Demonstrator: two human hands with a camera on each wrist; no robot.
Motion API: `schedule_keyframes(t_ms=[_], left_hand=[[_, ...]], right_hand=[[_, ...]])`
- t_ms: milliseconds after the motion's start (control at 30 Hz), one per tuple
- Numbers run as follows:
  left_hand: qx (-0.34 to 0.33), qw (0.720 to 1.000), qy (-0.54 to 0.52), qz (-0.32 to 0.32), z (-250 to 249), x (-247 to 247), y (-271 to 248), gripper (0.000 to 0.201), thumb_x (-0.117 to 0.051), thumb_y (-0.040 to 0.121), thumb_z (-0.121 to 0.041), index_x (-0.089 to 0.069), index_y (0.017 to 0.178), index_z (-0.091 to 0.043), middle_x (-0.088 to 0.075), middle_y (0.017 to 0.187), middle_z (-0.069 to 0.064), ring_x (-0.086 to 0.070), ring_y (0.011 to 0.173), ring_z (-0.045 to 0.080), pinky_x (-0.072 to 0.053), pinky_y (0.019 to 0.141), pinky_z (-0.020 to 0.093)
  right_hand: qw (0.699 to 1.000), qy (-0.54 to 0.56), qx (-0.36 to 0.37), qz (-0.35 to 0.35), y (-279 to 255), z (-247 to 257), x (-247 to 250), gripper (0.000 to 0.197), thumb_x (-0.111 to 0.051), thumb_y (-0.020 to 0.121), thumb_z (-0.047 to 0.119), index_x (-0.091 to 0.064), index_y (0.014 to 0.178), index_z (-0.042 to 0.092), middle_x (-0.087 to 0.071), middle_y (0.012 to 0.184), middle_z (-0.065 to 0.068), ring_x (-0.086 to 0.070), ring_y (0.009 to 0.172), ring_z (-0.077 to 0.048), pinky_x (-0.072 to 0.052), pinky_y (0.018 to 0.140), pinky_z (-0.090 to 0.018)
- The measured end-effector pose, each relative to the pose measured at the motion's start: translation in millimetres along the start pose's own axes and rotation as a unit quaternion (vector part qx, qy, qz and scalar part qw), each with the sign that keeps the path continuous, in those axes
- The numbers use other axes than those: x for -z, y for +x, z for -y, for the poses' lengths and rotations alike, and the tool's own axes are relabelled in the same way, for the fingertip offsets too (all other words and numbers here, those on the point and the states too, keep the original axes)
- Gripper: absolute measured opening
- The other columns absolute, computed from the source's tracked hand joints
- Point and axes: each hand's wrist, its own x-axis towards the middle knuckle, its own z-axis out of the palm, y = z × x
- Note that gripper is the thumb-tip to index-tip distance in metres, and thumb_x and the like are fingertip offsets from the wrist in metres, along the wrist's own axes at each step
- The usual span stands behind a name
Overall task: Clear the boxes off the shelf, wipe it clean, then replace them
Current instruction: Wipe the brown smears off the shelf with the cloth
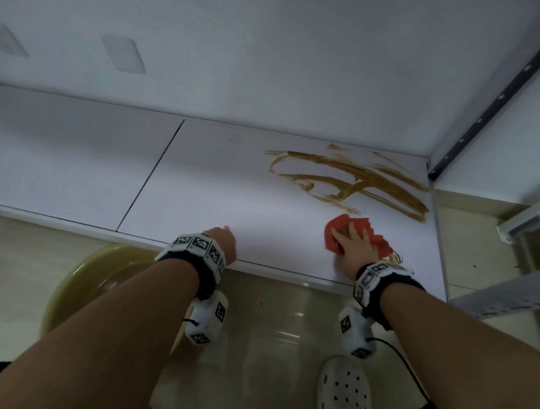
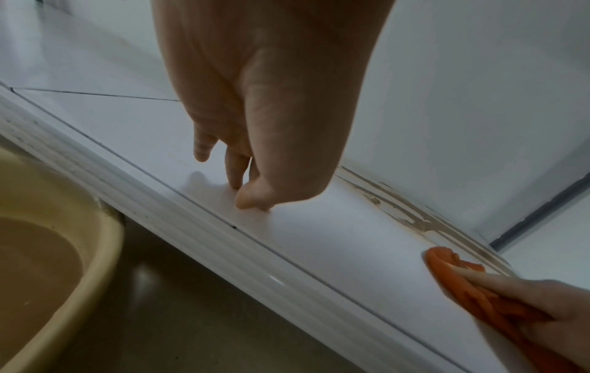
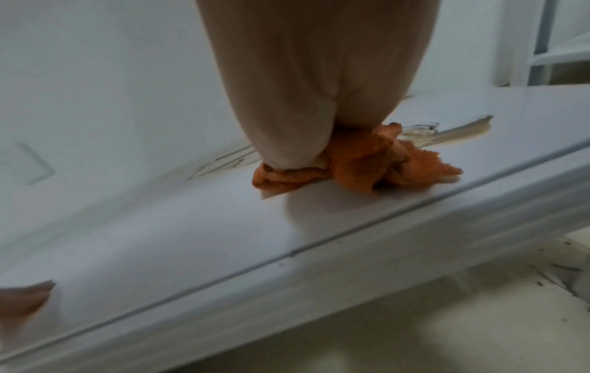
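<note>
The white shelf (image 1: pixel 214 182) bears no boxes in any view. A brown smear (image 1: pixel 358 180) streaks its right part, toward the back. My right hand (image 1: pixel 354 243) lies on a crumpled orange cloth (image 1: pixel 366 226) just in front of that smear, fingers spread and pressing it onto the board. The right wrist view shows the cloth (image 3: pixel 367 161) bunched under the palm, with the smear (image 3: pixel 463 128) behind. My left hand (image 1: pixel 225 236) rests near the shelf's front edge, holding nothing. Its fingertips (image 2: pixel 245 199) touch the board.
A yellowish basin (image 1: pixel 104 273) of murky water stands on the tiled floor below the shelf's front edge, left of my arms. A metal shelf upright (image 1: pixel 506 96) rises at the right. My white clog (image 1: pixel 344 402) is on the floor.
</note>
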Motion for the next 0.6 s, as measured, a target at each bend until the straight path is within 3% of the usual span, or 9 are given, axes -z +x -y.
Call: schedule_keyframes(t_ms=[100,267,400,500,600], left_hand=[[-0.003,1.000,0.003,-0.004,1,-2,1,0.056,-0.033,0.098,-0.015,-0.017,0.149,0.001,-0.036,0.148,0.016,-0.041,0.133,0.029,-0.040,0.107,0.035],[-0.028,0.999,0.003,-0.023,0,-1,4,0.043,-0.035,0.096,-0.012,-0.046,0.137,-0.004,-0.047,0.140,0.014,-0.050,0.125,0.028,-0.044,0.098,0.034],[-0.044,0.998,0.000,-0.033,1,0,5,0.040,-0.038,0.094,-0.012,-0.055,0.130,-0.008,-0.053,0.133,0.011,-0.054,0.120,0.026,-0.046,0.095,0.032],[-0.049,0.998,-0.007,-0.033,3,0,7,0.039,-0.038,0.093,-0.011,-0.057,0.127,-0.008,-0.056,0.130,0.011,-0.056,0.117,0.025,-0.047,0.094,0.032],[-0.056,0.998,0.000,-0.033,4,-1,8,0.038,-0.040,0.092,-0.011,-0.058,0.125,-0.007,-0.057,0.128,0.011,-0.057,0.115,0.026,-0.048,0.094,0.033]], right_hand=[[1.000,-0.007,0.013,0.025,9,14,2,0.075,-0.048,0.093,0.012,-0.006,0.149,0.039,0.013,0.158,-0.007,0.009,0.144,-0.038,-0.009,0.114,-0.058],[0.975,-0.130,0.179,0.024,4,67,-11,0.069,-0.038,0.095,0.004,-0.011,0.148,0.040,0.008,0.159,-0.006,0.008,0.145,-0.037,-0.007,0.115,-0.058],[0.960,-0.153,0.234,0.020,2,73,-19,0.066,-0.039,0.096,0.005,-0.017,0.147,0.041,0.004,0.159,-0.003,0.004,0.145,-0.035,-0.008,0.115,-0.057],[0.968,-0.116,0.221,0.004,4,42,-20,0.066,-0.041,0.095,0.003,-0.021,0.146,0.039,0.002,0.159,-0.003,0.003,0.146,-0.033,-0.008,0.116,-0.053],[0.990,-0.032,0.133,-0.040,0,7,-17,0.070,-0.043,0.092,0.002,-0.021,0.146,0.039,0.002,0.159,-0.005,0.003,0.146,-0.033,-0.004,0.117,-0.051]])
